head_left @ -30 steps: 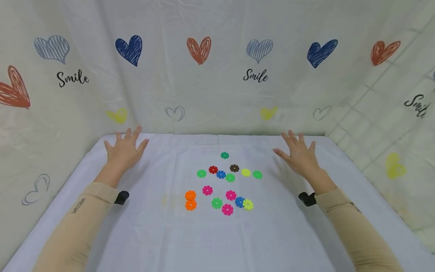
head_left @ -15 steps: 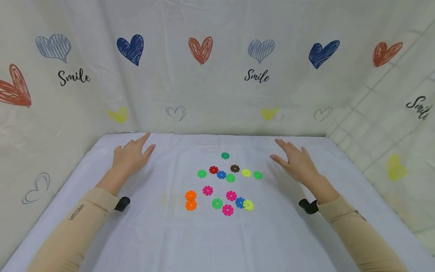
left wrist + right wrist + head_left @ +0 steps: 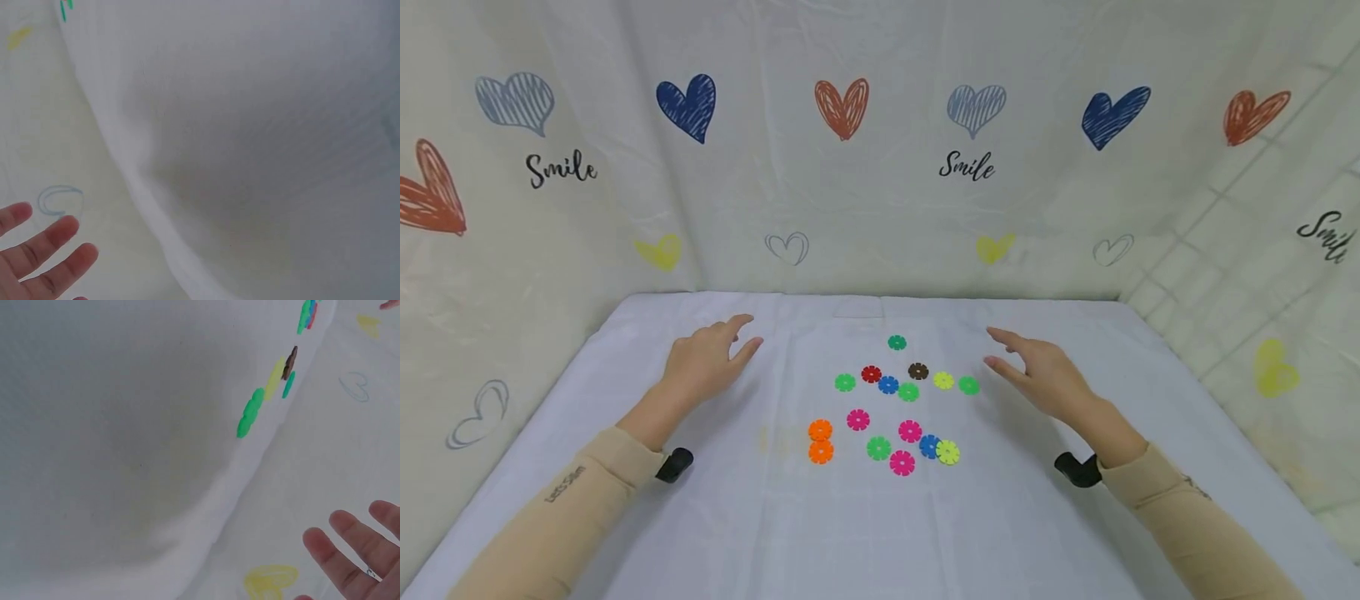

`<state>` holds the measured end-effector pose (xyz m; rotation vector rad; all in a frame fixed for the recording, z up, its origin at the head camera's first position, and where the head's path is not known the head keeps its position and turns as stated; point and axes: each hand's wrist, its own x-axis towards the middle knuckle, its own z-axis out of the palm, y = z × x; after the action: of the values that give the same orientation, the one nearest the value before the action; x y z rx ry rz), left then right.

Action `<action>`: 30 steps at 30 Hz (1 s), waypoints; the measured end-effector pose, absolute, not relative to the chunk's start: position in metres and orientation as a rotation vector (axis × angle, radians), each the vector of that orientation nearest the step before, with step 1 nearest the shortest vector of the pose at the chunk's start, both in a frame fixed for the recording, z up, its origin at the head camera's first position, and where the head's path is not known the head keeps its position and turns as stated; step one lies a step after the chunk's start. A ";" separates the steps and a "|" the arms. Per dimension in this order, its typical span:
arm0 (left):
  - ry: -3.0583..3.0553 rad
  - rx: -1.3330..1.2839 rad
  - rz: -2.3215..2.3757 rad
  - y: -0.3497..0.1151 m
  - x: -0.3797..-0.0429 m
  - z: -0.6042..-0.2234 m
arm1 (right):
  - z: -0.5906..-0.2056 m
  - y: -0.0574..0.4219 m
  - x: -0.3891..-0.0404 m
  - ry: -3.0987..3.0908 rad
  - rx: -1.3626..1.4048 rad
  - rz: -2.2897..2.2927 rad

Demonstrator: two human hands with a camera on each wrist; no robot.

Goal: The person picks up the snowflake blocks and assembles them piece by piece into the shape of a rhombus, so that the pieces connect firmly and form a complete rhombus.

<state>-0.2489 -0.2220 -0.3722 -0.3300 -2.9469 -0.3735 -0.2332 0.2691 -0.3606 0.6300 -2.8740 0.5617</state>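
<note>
Several notched plastic discs lie flat in the middle of the white cloth. Toward the back are a teal disc (image 3: 897,342), a red disc (image 3: 871,374), a brown disc (image 3: 917,372) and a green disc (image 3: 968,385). Nearer the front, two orange discs (image 3: 821,452) touch, and a yellow disc (image 3: 948,452) overlaps a blue disc (image 3: 928,447). Pink discs (image 3: 902,462) lie between them. My left hand (image 3: 703,362) hovers left of the discs, holding nothing. On the right, my right hand (image 3: 1047,377), also without anything, is nearest the green disc. Both have relaxed fingers.
A white cloth (image 3: 865,533) covers the table. Behind it and at both sides hangs a pale curtain (image 3: 880,200) printed with hearts and "Smile". A black wrist camera (image 3: 675,465) sits at the left cuff, another black camera (image 3: 1078,471) at the right.
Both hands have come inward, closer to the discs, and sit lower in the head view. Their fingers, spread wide before, are now drawn together and slightly bent. The discs have stayed put.
</note>
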 end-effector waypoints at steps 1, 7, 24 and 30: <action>-2.949 -0.340 -0.375 -0.221 -0.247 -0.373 | -0.361 0.268 -0.232 -2.882 0.633 0.592; -2.940 -0.404 -0.418 -0.215 -0.238 -0.376 | -0.366 0.263 -0.225 -2.923 0.697 0.785; -2.990 -0.581 -0.787 -0.195 -0.218 -0.383 | -0.374 0.254 -0.205 -3.011 0.970 0.985; -3.019 -0.665 -0.945 -0.184 -0.216 -0.385 | -0.378 0.248 -0.205 -3.071 1.096 1.043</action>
<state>-0.2161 -0.1844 -0.3846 -0.6650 -3.0187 -0.9446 -0.2048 0.2477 -0.3784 1.0956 -3.0711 1.0428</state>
